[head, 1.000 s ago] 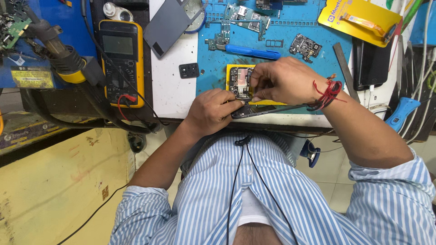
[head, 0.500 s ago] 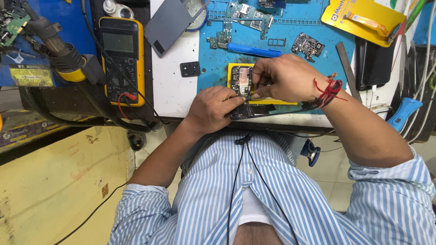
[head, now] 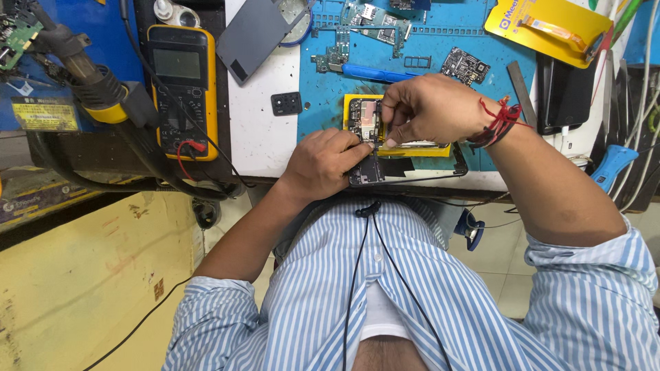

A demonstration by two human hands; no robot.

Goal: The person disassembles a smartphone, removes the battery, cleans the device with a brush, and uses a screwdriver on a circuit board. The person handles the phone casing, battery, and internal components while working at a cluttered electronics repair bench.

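- left hand (head: 323, 163): fingers curled, gripping the opened phone (head: 375, 148) at its left edge.
- right hand (head: 430, 110): fingertips pinched narrow over the phone's circuit board.
- phone: near edge of the blue mat (head: 316, 103), right of the yellow meter (head: 184, 89).

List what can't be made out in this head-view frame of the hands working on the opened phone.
- Head view: what the right hand pinches is too small and covered by its own fingers.
- Most of the opened phone lies under both hands; the left hand hides its near corner.
- The circuit boards at the top are cut by the frame edge.
- The yellow multimeter screen is too small to read.
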